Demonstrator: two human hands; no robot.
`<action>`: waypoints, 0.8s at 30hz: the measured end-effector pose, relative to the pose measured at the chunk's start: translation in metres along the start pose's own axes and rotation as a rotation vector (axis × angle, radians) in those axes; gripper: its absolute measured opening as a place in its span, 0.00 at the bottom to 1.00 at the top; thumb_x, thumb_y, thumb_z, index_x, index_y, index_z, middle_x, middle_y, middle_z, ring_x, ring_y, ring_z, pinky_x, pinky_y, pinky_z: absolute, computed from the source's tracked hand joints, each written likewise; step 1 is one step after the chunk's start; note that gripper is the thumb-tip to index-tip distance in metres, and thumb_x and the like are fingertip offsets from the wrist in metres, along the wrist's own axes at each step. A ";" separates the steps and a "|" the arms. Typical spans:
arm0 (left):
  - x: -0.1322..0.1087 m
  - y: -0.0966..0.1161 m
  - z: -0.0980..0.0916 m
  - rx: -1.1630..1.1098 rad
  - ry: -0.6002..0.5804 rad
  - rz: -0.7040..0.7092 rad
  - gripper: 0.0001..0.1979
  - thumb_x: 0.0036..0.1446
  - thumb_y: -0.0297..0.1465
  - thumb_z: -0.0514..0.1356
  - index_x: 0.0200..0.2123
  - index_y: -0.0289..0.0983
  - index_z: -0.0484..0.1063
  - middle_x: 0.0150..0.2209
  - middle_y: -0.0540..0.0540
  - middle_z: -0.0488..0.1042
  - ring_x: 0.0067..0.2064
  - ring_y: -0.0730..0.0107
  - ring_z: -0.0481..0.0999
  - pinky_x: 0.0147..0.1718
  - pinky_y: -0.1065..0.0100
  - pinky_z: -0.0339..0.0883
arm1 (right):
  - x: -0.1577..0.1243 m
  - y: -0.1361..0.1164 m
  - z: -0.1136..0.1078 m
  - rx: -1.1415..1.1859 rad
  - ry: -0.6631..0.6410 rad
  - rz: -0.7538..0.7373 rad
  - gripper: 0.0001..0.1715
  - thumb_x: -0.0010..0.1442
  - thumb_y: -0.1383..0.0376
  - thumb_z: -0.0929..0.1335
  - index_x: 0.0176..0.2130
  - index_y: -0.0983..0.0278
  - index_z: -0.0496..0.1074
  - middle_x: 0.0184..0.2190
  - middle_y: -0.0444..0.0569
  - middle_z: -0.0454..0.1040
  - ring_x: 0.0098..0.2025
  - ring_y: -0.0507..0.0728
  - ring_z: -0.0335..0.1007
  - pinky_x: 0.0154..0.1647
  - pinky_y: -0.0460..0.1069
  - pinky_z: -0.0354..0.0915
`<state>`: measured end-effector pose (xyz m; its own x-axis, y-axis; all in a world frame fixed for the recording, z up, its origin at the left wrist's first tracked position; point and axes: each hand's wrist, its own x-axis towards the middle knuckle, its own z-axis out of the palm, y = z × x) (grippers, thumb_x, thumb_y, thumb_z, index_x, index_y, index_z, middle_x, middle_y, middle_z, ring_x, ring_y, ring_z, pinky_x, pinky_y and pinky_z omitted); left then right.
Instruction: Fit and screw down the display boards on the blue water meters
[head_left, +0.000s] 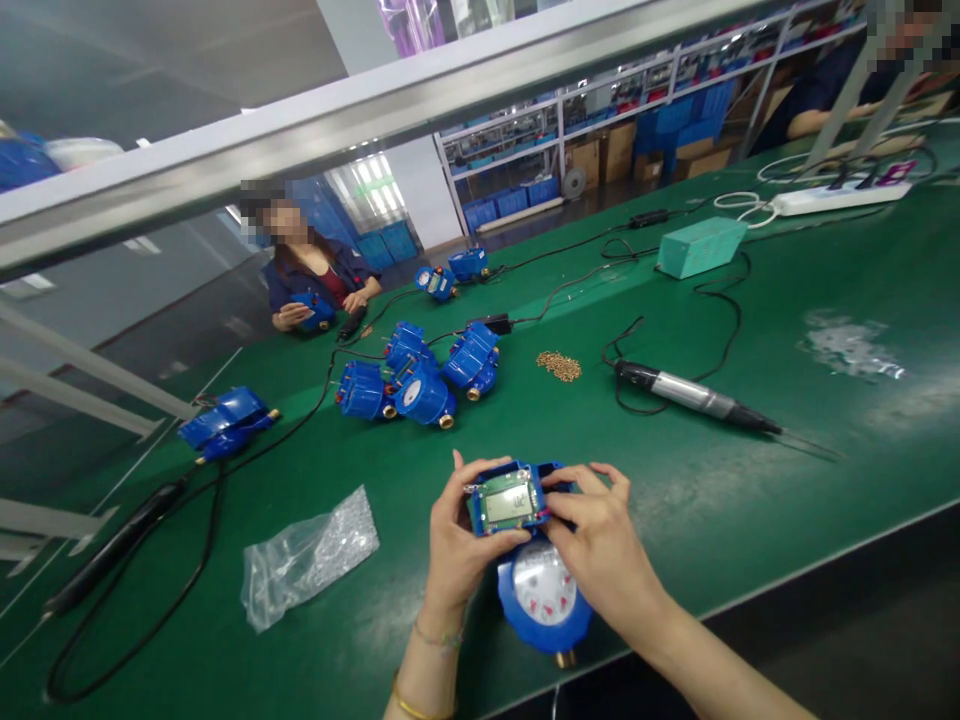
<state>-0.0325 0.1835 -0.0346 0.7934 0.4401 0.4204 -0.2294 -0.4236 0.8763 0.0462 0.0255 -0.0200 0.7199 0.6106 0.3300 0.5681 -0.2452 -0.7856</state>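
Observation:
Near the front edge of the table, a blue water meter with a round white dial stands below my hands. Above its dial is a display module, a green circuit board with a grey LCD in a blue frame. My left hand grips the module's left side, thumb along the lower edge. My right hand has its fingers curled at the module's right edge and over the blue housing behind it; the fingertips are partly hidden. A clear plastic bag of small silvery parts lies to the left.
Several blue meters stand mid-table, another at left. Brass screws lie near an electric screwdriver; a second screwdriver lies left. Small clear pieces, a green box and a power strip are right. A co-worker sits opposite.

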 end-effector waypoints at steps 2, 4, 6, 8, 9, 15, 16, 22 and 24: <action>0.000 0.000 -0.001 0.023 -0.025 0.005 0.32 0.42 0.46 0.75 0.50 0.43 0.75 0.49 0.45 0.81 0.52 0.53 0.80 0.71 0.41 0.28 | -0.001 0.000 -0.001 -0.004 0.010 0.004 0.16 0.58 0.79 0.69 0.26 0.60 0.75 0.29 0.40 0.78 0.49 0.58 0.73 0.59 0.63 0.43; 0.001 0.001 -0.003 0.068 -0.060 0.015 0.31 0.45 0.46 0.74 0.52 0.44 0.73 0.51 0.46 0.80 0.53 0.54 0.79 0.71 0.41 0.31 | -0.001 0.000 -0.001 -0.008 0.013 0.009 0.16 0.58 0.79 0.69 0.26 0.60 0.75 0.29 0.40 0.78 0.49 0.58 0.73 0.60 0.63 0.43; 0.004 0.002 -0.005 0.116 -0.104 0.036 0.31 0.47 0.45 0.73 0.53 0.44 0.72 0.51 0.46 0.80 0.54 0.55 0.79 0.71 0.41 0.32 | -0.002 0.000 0.000 -0.020 0.014 0.007 0.16 0.58 0.78 0.69 0.27 0.60 0.76 0.31 0.42 0.79 0.49 0.58 0.73 0.60 0.63 0.44; 0.006 0.005 -0.007 0.148 -0.141 0.057 0.31 0.48 0.46 0.72 0.54 0.44 0.71 0.51 0.46 0.79 0.53 0.55 0.79 0.71 0.41 0.33 | -0.003 0.000 0.000 -0.036 0.019 -0.001 0.16 0.58 0.79 0.68 0.29 0.59 0.78 0.35 0.44 0.80 0.49 0.59 0.73 0.60 0.64 0.45; 0.007 0.006 -0.007 0.157 -0.151 0.064 0.31 0.48 0.47 0.71 0.54 0.43 0.71 0.51 0.46 0.80 0.53 0.55 0.79 0.71 0.41 0.33 | -0.003 0.000 0.000 -0.043 0.024 -0.007 0.16 0.58 0.79 0.68 0.30 0.59 0.78 0.37 0.44 0.81 0.49 0.58 0.74 0.60 0.64 0.45; 0.005 0.007 -0.003 0.147 -0.084 0.041 0.32 0.48 0.50 0.71 0.53 0.43 0.72 0.50 0.46 0.80 0.52 0.55 0.80 0.72 0.42 0.31 | -0.005 0.001 0.001 -0.042 0.032 -0.030 0.16 0.59 0.78 0.69 0.33 0.57 0.80 0.37 0.44 0.81 0.48 0.59 0.74 0.61 0.67 0.44; 0.004 0.006 -0.002 0.139 -0.062 0.030 0.31 0.47 0.50 0.71 0.52 0.43 0.73 0.49 0.46 0.80 0.51 0.55 0.80 0.72 0.42 0.32 | -0.006 0.001 0.000 -0.036 0.028 -0.029 0.16 0.59 0.77 0.69 0.33 0.56 0.80 0.37 0.43 0.81 0.48 0.59 0.74 0.62 0.67 0.44; 0.001 0.000 0.003 0.086 0.024 0.023 0.33 0.40 0.52 0.73 0.47 0.42 0.76 0.43 0.48 0.82 0.44 0.56 0.83 0.71 0.40 0.33 | -0.003 0.007 -0.008 -0.028 -0.069 -0.033 0.16 0.60 0.76 0.70 0.32 0.55 0.79 0.37 0.41 0.81 0.52 0.59 0.73 0.64 0.70 0.38; 0.002 -0.001 0.003 0.082 0.041 0.035 0.33 0.39 0.52 0.74 0.46 0.42 0.76 0.42 0.48 0.82 0.43 0.56 0.83 0.71 0.39 0.32 | 0.000 0.008 -0.012 -0.029 -0.128 -0.044 0.16 0.60 0.77 0.70 0.32 0.55 0.79 0.37 0.40 0.81 0.52 0.59 0.73 0.65 0.71 0.37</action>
<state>-0.0291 0.1823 -0.0359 0.7615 0.4557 0.4610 -0.2082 -0.5017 0.8396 0.0552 0.0145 -0.0205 0.6381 0.7122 0.2927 0.6106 -0.2365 -0.7558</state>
